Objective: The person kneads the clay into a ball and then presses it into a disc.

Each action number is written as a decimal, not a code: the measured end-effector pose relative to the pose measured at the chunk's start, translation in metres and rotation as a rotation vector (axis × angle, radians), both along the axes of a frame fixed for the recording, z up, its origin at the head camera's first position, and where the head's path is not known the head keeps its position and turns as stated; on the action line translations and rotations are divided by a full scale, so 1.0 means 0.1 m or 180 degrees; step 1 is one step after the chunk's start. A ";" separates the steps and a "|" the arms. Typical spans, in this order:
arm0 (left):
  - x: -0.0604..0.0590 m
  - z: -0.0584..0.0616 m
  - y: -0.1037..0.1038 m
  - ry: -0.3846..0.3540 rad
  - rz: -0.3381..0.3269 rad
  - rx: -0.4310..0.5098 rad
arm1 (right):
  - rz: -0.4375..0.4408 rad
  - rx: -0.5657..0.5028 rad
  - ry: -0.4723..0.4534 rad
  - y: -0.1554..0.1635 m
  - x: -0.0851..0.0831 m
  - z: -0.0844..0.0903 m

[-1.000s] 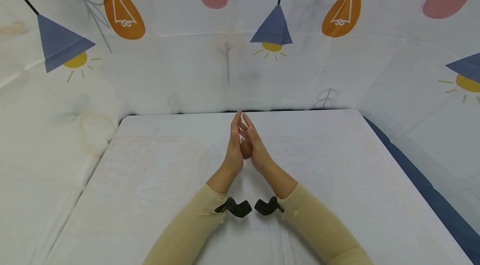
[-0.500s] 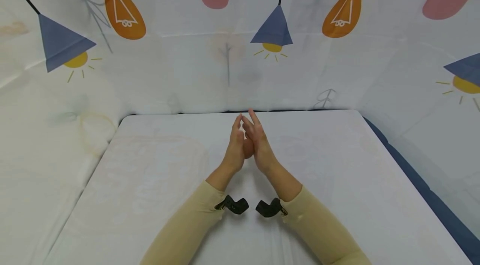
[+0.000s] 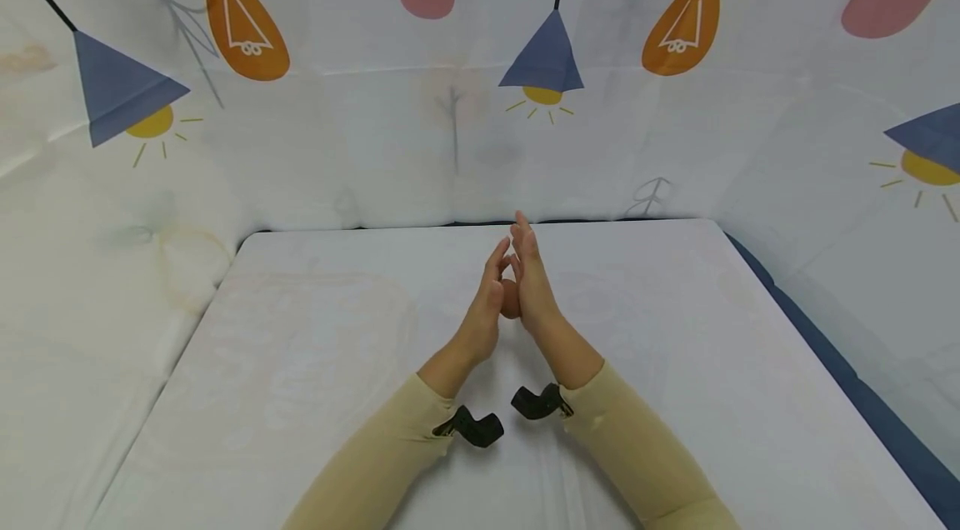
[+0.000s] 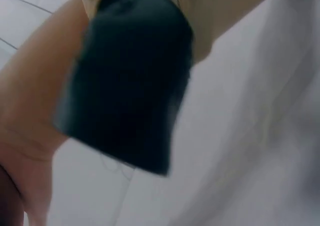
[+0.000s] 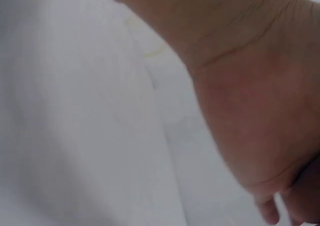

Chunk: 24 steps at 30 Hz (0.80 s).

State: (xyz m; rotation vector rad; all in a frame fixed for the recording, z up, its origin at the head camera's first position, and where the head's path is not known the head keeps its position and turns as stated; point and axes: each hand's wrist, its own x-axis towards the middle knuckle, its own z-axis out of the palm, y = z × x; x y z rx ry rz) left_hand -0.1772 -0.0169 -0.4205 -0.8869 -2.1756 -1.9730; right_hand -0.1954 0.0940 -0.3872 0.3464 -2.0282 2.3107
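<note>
1. A small brown lump (image 3: 511,297) is pressed between the left hand (image 3: 486,315) and the right hand (image 3: 534,288), above the white bench (image 3: 300,363).
2. Both grips are kept flat, with straight fingers.

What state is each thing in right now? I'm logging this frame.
left hand: open, fingers straight, palm against the right hand.
right hand: open, fingers straight, set further forward.
table: covered in white cloth.
</note>
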 end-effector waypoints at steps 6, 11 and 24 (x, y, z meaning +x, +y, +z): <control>0.02 0.05 -0.02 0.0310 0.0090 0.0286 | 0.0214 0.0340 -0.0213 0.00 -0.06 -0.10; -0.02 0.04 -0.03 0.0308 0.0322 0.0588 | 0.0571 0.0352 -0.0258 -0.04 -0.01 -0.18; -0.11 0.03 -0.05 -0.0119 0.0734 0.0068 | 0.0720 0.0122 0.0664 -0.05 0.09 -0.17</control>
